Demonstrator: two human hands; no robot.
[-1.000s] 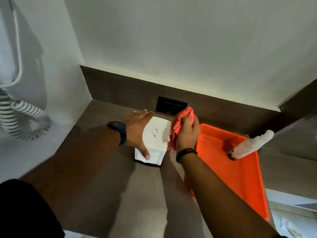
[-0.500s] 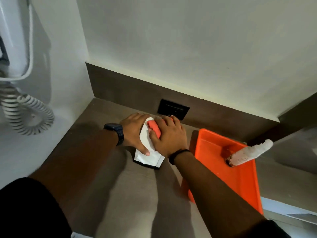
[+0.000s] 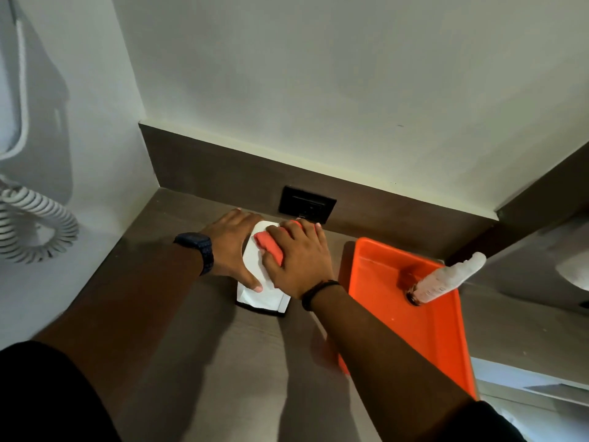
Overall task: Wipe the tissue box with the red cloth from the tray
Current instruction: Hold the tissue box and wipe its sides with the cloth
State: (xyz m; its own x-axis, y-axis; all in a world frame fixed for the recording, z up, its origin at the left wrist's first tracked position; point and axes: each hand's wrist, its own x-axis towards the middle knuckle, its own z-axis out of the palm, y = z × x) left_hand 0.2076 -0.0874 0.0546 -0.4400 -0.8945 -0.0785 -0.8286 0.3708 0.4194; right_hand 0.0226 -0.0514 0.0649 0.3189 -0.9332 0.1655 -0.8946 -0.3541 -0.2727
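Observation:
A white tissue box [image 3: 262,295] with a dark base stands on the brown counter near the back wall. My left hand [image 3: 232,247], with a dark watch on the wrist, grips the box's left side, thumb across the front face. My right hand [image 3: 298,256] lies flat on the box's top and presses the red cloth [image 3: 269,245] against it. Most of the cloth is hidden under the palm. The orange tray [image 3: 424,327] sits just right of the box.
A pale bottle [image 3: 446,280] lies tilted in the tray. A black wall socket [image 3: 307,204] is behind the box. A white coiled cord [image 3: 35,224] hangs on the left wall. A grey counter [image 3: 526,301] adjoins on the right.
My right hand moved the red cloth from the box's right edge onto its top and pressed it flat. The left hand kept its hold on the box.

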